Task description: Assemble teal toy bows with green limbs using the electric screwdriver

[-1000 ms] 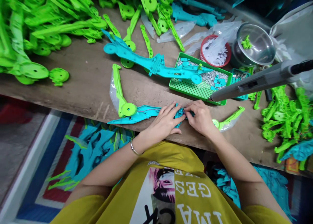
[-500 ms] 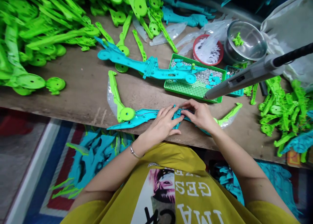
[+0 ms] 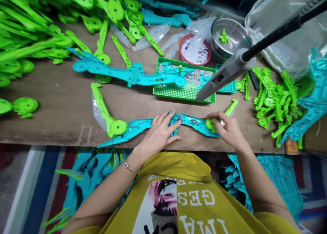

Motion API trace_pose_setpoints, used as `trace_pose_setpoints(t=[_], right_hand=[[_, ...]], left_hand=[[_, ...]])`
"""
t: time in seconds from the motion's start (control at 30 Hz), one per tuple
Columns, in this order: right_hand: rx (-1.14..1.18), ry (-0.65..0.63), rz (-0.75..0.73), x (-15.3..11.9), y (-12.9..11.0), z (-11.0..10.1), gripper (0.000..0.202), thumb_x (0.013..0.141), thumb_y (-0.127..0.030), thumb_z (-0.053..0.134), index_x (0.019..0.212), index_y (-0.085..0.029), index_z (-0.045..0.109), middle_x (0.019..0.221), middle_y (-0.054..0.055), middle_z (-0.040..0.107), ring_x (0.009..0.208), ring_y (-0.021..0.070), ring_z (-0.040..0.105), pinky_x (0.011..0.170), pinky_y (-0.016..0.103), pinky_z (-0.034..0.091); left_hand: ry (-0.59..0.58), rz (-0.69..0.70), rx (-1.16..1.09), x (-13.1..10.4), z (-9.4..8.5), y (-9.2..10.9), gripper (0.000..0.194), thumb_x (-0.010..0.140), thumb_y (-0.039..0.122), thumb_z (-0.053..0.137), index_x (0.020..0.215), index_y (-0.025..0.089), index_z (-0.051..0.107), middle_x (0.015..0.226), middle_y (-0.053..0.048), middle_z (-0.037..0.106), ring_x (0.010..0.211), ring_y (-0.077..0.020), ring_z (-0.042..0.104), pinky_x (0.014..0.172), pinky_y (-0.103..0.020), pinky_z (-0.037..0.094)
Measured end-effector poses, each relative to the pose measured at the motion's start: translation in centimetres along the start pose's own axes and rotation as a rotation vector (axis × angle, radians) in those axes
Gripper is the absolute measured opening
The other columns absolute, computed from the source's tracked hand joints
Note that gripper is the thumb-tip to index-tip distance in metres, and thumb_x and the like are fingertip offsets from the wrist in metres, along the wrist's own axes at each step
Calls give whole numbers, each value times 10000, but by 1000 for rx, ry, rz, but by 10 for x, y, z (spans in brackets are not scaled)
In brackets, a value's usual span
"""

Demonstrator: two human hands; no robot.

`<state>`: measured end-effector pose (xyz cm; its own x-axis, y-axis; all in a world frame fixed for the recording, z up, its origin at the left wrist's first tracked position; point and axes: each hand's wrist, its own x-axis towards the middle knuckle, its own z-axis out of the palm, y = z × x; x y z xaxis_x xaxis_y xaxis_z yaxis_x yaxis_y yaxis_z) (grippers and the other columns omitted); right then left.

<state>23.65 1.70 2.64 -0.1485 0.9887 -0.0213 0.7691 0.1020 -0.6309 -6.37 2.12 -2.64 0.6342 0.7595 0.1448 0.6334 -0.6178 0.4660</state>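
Left hand (image 3: pixel 159 133) flat, pressing teal frame (image 3: pixel 138 126); right hand (image 3: pixel 228 130) pinches its green wheel (image 3: pixel 209 124). Light, stiff, thin plastic; grip mid-body.

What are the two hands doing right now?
Left hand: open, flat on the turquoise toy body.
Right hand: fingers pinching the green wheel.
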Motion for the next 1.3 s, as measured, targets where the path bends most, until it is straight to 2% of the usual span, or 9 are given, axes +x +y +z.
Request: trace_pose_setpoints(t=[0.07,0.17,0.3,0.43,0.6,0.8,0.97,1.1,1.3], right_hand=[[-28,14,-104,-5,-1,9,215,961,-198,541,1054,-236,731,1017,62,779,965,240,716,894,428,560],[-95,10,-253,-5,-6,26,220,980,-245,569,1114,-256,744,1106,95,723,1021,254,654,911,453,538],[-249,11,-317,-2,-4,41,275,984,-308,599,1220,-273,736,1167,110,677,1001,264,586,885,464,506],[-315,69,-361,-4,6,42,254,976,-299,619,1188,-272,754,1107,87,720,956,258,558,846,447,468],[-326,126,-360,-5,12,42,200,960,-277,649,1119,-286,770,1048,56,769,913,252,543,794,429,425],[-262,203,-327,-5,11,46,103,939,-288,691,914,-234,775,1005,49,788,901,233,591,821,429,439],[-237,259,-334,-13,6,47,107,924,-286,710,985,-213,757,1044,59,793,902,227,635,836,424,474],[-217,300,-356,-20,0,51,106,902,-195,703,1005,-214,722,1004,36,810,902,217,680,861,411,474],[-245,343,-357,-25,-5,51,118,902,-154,699,981,-240,715,919,5,814,902,222,725,904,434,461]], left_hand=[[2,3,16,3,1,3,598,879,352,766,1427,203,578,1606,-257,401,1483,-415,404,1103,-619,436],[3,14,38,6,2,6,597,876,342,769,1424,203,578,1615,-260,383,1475,-413,417,1099,-613,442],[-9,25,56,6,1,5,600,870,365,775,1417,203,590,1612,-241,404,1464,-413,430,1096,-601,448],[-73,49,125,8,-4,8,571,909,354,728,1433,184,582,1621,-183,425,1456,-436,425,1087,-603,446],[-126,81,210,10,-8,12,539,947,389,671,1440,189,588,1599,-148,469,1421,-463,448,1045,-603,461],[-121,96,293,12,-10,13,584,916,414,713,1432,173,587,1657,-138,374,1400,-458,470,1029,-564,483],[-122,75,268,11,-10,13,595,906,415,725,1432,177,581,1663,-158,356,1420,-453,459,1045,-575,478],[-117,34,208,10,-7,12,580,909,409,722,1429,196,577,1660,-168,360,1444,-442,448,1082,-575,465],[-69,-67,190,5,-1,21,578,903,363,734,1439,226,567,1665,-206,328,1512,-429,360,1183,-640,350]])
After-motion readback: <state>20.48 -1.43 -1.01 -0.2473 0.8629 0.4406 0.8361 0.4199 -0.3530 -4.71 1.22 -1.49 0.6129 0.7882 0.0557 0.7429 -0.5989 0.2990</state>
